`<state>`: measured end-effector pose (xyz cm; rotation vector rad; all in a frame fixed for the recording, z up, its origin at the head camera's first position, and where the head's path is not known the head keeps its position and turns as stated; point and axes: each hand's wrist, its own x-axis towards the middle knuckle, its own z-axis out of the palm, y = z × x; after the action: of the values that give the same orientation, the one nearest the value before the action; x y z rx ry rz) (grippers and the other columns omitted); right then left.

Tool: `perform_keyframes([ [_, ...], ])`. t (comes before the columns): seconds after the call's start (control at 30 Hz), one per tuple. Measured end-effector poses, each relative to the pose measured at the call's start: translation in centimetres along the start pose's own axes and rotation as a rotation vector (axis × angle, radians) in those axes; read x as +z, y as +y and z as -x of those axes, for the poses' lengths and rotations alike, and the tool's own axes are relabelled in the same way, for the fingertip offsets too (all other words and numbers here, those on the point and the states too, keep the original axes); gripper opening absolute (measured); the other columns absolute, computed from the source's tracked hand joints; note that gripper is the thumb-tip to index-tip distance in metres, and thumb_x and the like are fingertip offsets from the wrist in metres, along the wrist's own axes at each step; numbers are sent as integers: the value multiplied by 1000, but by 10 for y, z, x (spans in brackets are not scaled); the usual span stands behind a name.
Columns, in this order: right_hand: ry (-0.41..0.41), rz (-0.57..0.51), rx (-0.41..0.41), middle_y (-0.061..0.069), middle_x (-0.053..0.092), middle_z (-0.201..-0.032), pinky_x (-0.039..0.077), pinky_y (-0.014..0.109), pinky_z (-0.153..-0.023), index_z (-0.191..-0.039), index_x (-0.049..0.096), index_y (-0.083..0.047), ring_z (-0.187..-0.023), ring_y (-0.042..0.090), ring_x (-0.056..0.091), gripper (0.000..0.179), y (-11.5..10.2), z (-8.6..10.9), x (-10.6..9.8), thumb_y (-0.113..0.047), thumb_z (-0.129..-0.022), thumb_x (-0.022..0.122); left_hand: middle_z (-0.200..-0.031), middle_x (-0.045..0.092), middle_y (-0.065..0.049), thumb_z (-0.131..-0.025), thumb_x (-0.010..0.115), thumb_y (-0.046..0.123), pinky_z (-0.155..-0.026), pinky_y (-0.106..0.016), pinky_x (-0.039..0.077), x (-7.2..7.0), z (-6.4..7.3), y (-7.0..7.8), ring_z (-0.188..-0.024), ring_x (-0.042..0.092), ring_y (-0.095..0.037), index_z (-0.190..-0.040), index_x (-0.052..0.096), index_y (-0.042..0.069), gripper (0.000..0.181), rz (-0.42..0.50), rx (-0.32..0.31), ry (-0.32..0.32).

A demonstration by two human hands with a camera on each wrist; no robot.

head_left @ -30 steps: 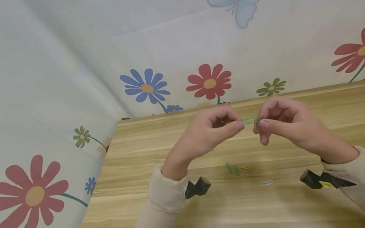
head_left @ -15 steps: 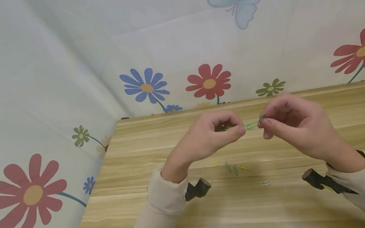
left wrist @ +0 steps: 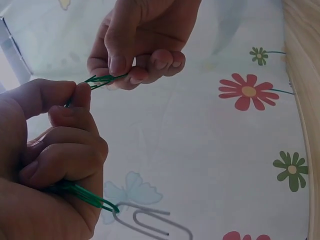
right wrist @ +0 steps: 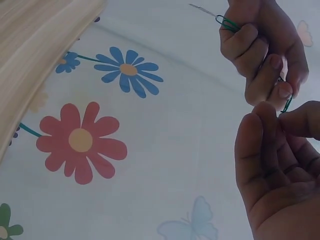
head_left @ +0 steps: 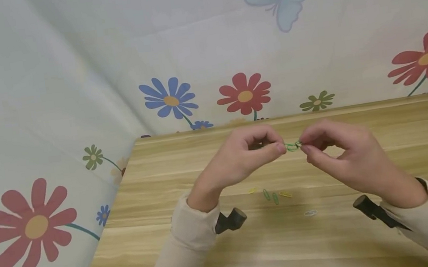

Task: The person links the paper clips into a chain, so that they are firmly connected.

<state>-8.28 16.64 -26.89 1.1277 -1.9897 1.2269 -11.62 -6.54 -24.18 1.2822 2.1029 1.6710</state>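
Observation:
My left hand (head_left: 247,158) pinches a green paper clip (head_left: 291,146) between thumb and index finger, above the table. Facing it, my right hand (head_left: 346,152) pinches a second green paper clip (left wrist: 120,76) at its outer end. The two clips meet in the short gap between the fingertips; whether they are linked is too small to tell. From under the curled lower fingers of the left hand, another green paper clip (left wrist: 82,194) sticks out in the left wrist view. A whitish-grey paper clip (left wrist: 150,220) is hooked to its end. What lies inside the left palm is hidden.
Below the hands, loose clips lie on the wooden table (head_left: 164,248): green clips (head_left: 275,198), yellow clips (head_left: 285,194) and a white clip (head_left: 311,213). A flower-printed cloth (head_left: 194,41) hangs behind and left of the table.
My right fingers have shifted their hold to the outer end of their green clip, showing more of it beside the left hand's clip. The left hand has hardly moved.

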Motion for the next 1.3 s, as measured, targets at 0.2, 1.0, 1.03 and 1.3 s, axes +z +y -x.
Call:
perform_keyframes([
  [0.2, 4, 23, -3, -2, 67, -89, 51, 15, -72, -97, 69, 0, -73, 3, 62, 37, -1, 1, -3, -35, -101, 59, -80, 55, -5, -97, 62, 5, -64, -29, 41, 1, 0, -2, -70, 49, -16, -93, 67, 0, 8, 25, -10, 4],
  [1.0, 69, 67, -91, 2, 66, -86, 48, 13, -72, -96, 75, 1, -75, 4, 58, 30, -17, -5, -10, -22, -101, 56, -81, 58, -17, -107, 45, 7, -60, -41, 55, 8, -7, -13, -58, 58, -28, -112, 62, -8, 23, 262, -120, -243],
  [1.03, 68, 66, -93, 3, 66, -86, 48, 14, -72, -96, 75, 1, -75, 4, 58, 30, -18, -5, -9, -23, -101, 56, -79, 57, -17, -106, 45, 5, -59, -40, 55, 8, -7, -13, -56, 56, -28, -108, 62, -9, 22, 266, -103, -236],
  [1.3, 91, 20, -81, 5, 67, -89, 50, 14, -71, -100, 73, 5, -73, 6, 60, 34, -17, -3, -4, -26, -103, 58, -66, 40, -9, -103, 51, 10, -44, -30, 36, 3, -4, -12, -49, 37, -22, -99, 65, -4, 20, 232, -88, -160],
])
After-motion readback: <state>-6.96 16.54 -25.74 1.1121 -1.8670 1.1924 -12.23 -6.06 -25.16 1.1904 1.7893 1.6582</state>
